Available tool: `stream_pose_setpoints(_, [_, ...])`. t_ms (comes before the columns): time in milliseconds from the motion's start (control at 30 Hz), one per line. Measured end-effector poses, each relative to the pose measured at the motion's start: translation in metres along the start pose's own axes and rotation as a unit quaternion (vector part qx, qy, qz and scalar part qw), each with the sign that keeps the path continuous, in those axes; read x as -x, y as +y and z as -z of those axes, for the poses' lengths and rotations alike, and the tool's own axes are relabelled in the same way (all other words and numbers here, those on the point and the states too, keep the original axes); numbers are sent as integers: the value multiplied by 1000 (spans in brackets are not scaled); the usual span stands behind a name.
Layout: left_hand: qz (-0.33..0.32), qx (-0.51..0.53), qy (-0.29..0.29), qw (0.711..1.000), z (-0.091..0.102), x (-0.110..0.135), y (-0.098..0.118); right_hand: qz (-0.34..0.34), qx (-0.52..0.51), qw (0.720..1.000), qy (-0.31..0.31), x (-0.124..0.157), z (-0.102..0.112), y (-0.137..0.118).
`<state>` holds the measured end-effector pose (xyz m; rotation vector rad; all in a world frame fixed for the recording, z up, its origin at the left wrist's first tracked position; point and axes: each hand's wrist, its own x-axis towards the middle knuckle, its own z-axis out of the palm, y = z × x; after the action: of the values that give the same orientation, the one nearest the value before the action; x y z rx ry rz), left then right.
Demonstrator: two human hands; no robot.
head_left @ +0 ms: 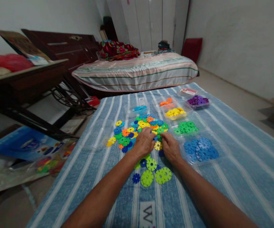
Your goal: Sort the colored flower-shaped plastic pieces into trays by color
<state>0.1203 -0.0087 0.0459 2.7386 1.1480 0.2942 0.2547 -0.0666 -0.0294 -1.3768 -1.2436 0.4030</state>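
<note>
A loose heap of colourful plastic snowflake discs (124,141) lies on the striped cloth. My left hand (145,141) rests over the heap's right part, its fingers curled down among the discs and the fingertips partly hidden. Just to the right, my right hand (170,146) has its thumb and fingers drawn together beside a dark green disc (159,138). Whatever either hand pinches is too small or covered to make out. Between the wrists sits a yellow disc (158,145). Nearer to me, lime-green discs (147,178) and a dark blue disc (136,178) lie flat.
Clear boxes at right hold blue discs (200,149), green discs (186,127), yellow discs (175,112), purple discs (198,100) and orange discs (166,102). A light-blue box (138,109) stands behind the heap. Beyond the striped cloth (89,177) is a bed (137,72).
</note>
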Motion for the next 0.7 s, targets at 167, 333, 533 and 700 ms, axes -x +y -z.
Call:
stream_pose_setpoints(167, [-3,-19,-28,999,-9,12,-9,-2,-1,1000,1,1,0,-2])
stream_pose_setpoints(333, [-4,-21,-21,1000,-12,13,-13,-1,0,1000,-1,0,1,-2])
stream_pose_setpoints(533, [-25,-51,-2,998,-19,14,-13,4,0,1000,-3,0,2,-1])
stream_pose_setpoints(700, [-65,-56,26,996,-24,14,-15,7,2,1000,-2,0,1,-1])
